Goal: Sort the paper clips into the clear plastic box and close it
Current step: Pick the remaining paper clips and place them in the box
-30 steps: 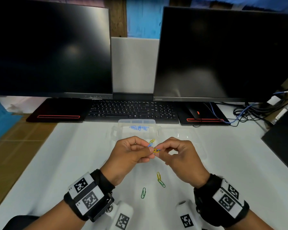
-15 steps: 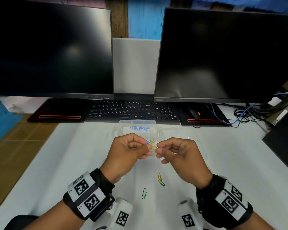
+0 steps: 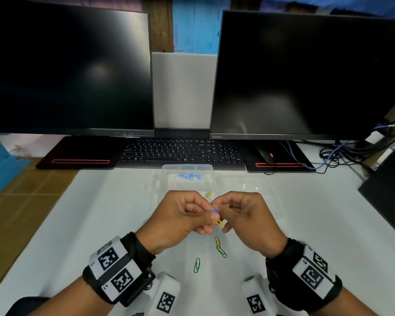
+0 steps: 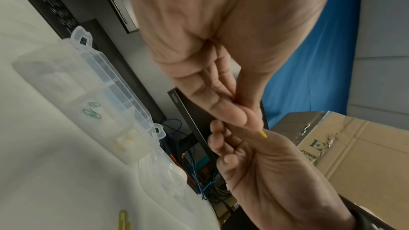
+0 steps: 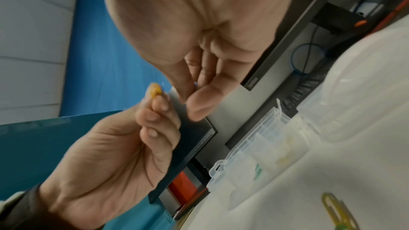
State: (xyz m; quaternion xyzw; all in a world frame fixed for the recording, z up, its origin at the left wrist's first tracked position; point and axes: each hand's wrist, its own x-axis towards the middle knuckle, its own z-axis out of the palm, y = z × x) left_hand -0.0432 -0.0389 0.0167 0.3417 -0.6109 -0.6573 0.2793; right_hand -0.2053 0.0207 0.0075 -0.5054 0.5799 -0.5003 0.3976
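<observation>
Both hands pinch linked paper clips above the surface.
Left hand (image 3: 180, 218) grips the yellow clip (image 3: 219, 223), right hand (image 3: 249, 218) the blue clip (image 3: 214, 210); clear plastic box (image 3: 187, 167) sits open toward the far edge.

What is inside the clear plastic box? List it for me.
The box lies open. Blue paper clips sit in the far compartment. The left wrist view shows green clips in another and yellow ones in a third. The hands hide the near compartments in the head view.
</observation>
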